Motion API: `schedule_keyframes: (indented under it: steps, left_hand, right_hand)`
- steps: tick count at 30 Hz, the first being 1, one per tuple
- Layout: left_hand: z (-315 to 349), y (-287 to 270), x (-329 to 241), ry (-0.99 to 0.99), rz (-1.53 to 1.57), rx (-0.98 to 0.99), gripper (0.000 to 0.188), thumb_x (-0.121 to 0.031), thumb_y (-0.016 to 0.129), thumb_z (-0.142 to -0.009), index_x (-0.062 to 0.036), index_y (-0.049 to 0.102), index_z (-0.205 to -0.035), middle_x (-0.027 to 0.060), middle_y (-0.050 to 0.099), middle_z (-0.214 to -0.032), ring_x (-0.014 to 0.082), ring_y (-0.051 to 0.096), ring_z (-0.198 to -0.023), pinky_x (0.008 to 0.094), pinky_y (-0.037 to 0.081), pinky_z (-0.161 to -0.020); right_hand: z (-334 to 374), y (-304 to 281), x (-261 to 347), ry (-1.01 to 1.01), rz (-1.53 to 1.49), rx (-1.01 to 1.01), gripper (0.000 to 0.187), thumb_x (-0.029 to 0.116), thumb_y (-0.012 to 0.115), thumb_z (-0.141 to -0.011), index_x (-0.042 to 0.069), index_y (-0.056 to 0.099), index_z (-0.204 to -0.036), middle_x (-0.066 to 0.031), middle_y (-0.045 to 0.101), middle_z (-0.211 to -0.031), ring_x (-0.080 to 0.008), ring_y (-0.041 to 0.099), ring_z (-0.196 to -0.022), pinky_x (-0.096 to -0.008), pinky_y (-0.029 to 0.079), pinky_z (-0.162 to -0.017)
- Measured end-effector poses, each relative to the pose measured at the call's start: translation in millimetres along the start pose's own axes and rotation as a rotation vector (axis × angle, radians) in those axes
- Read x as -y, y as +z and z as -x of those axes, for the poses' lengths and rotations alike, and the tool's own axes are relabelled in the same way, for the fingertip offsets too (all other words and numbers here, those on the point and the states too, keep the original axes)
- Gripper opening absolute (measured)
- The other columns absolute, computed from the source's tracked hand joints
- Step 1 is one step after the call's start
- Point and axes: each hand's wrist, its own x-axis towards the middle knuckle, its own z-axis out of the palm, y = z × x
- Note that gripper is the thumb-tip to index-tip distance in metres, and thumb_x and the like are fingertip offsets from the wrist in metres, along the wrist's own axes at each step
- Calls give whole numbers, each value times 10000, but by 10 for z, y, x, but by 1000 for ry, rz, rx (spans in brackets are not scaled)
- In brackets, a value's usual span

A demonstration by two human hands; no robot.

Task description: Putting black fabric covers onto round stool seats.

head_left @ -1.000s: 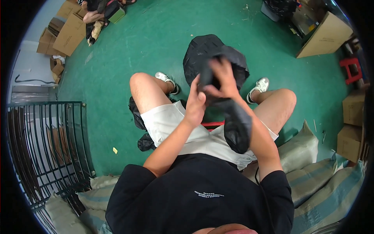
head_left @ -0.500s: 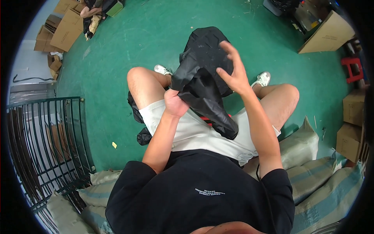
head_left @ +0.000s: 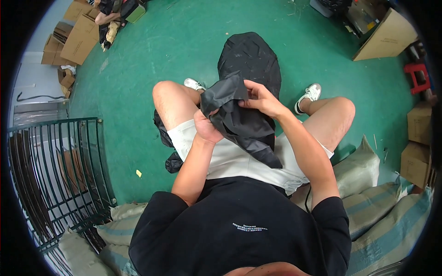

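A limp, shiny black sheet of thin fabric or plastic [head_left: 244,131] hangs over my lap, its lower end between my thighs. My left hand [head_left: 208,128] is closed round its left side, fingers partly hidden by the folds. My right hand [head_left: 261,99] pinches the upper right edge between thumb and fingers. Just beyond, a rounded black pile or filled bag [head_left: 248,55] with a creased top rests on the green floor between my feet. More crumpled black material [head_left: 174,162] lies beside my left thigh.
Striped woven sacks [head_left: 373,207] lie behind me on both sides. At left stands a dark green metal rack [head_left: 55,170]; cardboard boxes [head_left: 80,39] and a partly visible person [head_left: 105,18] are farther off. A red stool [head_left: 416,78] and stacked cartons [head_left: 414,163] line the right.
My right hand, spread above the black pile before, has come down and toward me onto the sheet's edge. The sheet's upper part has been raised and shifted. My left hand keeps its hold.
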Motion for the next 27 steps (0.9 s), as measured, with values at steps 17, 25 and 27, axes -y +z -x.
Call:
schedule_keyframes:
  steps: [17,25,27]
  left_hand:
    - [-183,-319,-858,18,-1081,-405,273,-128,537,-896,28,622,-1103,83,668,-1003,145,603,-912,269,449,-815]
    - [-209,-474,-898,129,-1031,-250,160,-45,605,-867,27,617,-1009,45,669,-882,76,591,-788,210,440,-684]
    - [-165,-461,-938,44,-936,-118,190,-70,581,-880,35,617,-1034,60,673,-899,100,610,-803,235,467,-719]
  right_hand:
    - [157,-324,488,126,-425,-366,200,53,475,-938,0,590,-1093,-85,661,-1047,-166,650,-932,-303,545,-834]
    - [117,-377,518,26,-534,-408,265,75,516,-906,2,598,-1146,-94,665,-1057,-185,656,-930,-312,540,-841]
    - [120,-511,405,9,-429,-431,218,42,524,-881,6,613,-1077,-89,669,-1009,-182,660,-904,-308,548,-808]
